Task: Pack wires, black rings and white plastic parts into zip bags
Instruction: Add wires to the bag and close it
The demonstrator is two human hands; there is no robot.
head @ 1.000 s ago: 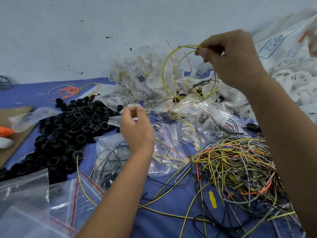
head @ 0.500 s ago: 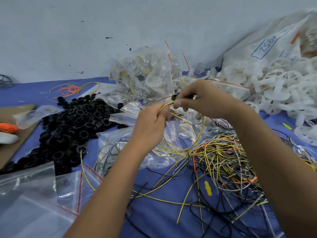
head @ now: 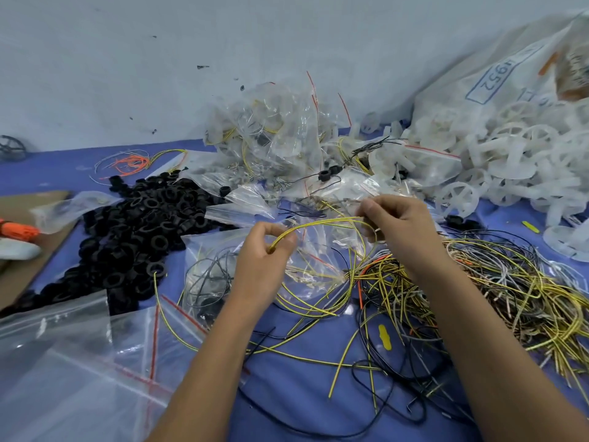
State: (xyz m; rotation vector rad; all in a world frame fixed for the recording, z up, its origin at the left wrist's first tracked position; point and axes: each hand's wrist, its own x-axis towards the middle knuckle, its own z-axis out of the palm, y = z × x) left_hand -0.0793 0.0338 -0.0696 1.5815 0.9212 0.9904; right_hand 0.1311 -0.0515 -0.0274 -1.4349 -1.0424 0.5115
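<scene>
My left hand pinches one end of a small bundle of yellow wires. My right hand pinches the same bundle further along, so it arches between the two hands. Both hands hover over a clear zip bag lying on the blue table. A tangle of yellow, black and grey wires lies to the right. Black rings are heaped on the left. White plastic wheel parts pile up at the back right.
Filled zip bags are stacked against the wall behind my hands. Empty zip bags lie at the near left. A cardboard sheet with an orange tool sits at the far left. A large white sack leans at the right.
My right hand came down from high above the pile with the yellow wires and met my left hand. The two hands have since drawn apart, stretching the bundle between them.
</scene>
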